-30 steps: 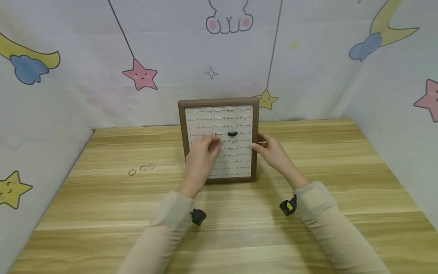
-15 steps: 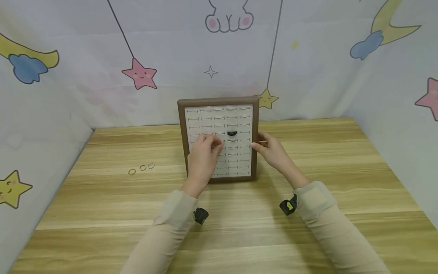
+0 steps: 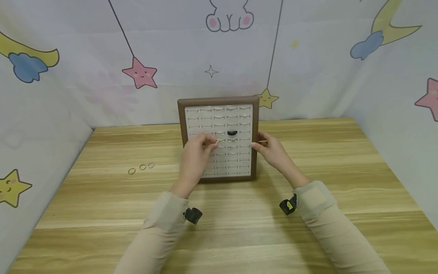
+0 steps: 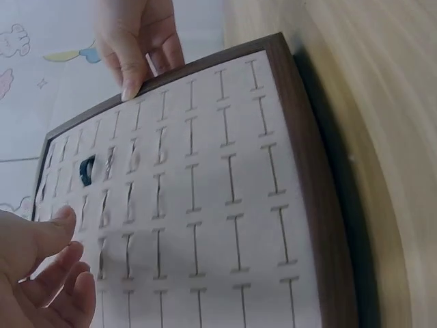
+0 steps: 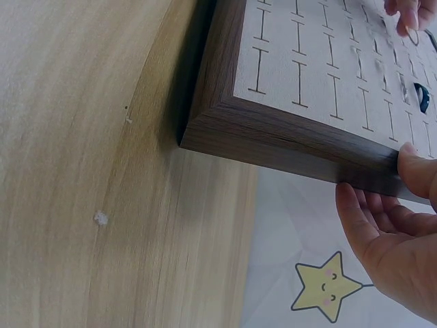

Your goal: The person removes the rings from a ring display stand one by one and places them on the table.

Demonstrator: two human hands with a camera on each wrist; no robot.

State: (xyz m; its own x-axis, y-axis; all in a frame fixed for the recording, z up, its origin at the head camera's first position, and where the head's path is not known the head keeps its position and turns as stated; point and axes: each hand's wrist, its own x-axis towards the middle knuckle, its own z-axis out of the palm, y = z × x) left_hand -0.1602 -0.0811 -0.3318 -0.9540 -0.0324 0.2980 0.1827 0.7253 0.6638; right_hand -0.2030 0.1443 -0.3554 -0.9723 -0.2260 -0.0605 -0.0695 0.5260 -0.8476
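The left hand, its narrow grip pinching a thin ring, is before the slotted display board, whose brown frame the right hand holds sideways, apparently to steady it, while three loose rings lie leftward on the desk, presumably for easy reach.

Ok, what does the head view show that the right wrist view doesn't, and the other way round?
Only the head view: three loose rings on the table and a pink star on the backdrop.

Only the right wrist view: a white speck on the table.

Both: the left hand pinching a thin ring, the right hand holding the brown-framed board, and the black ring in the board.
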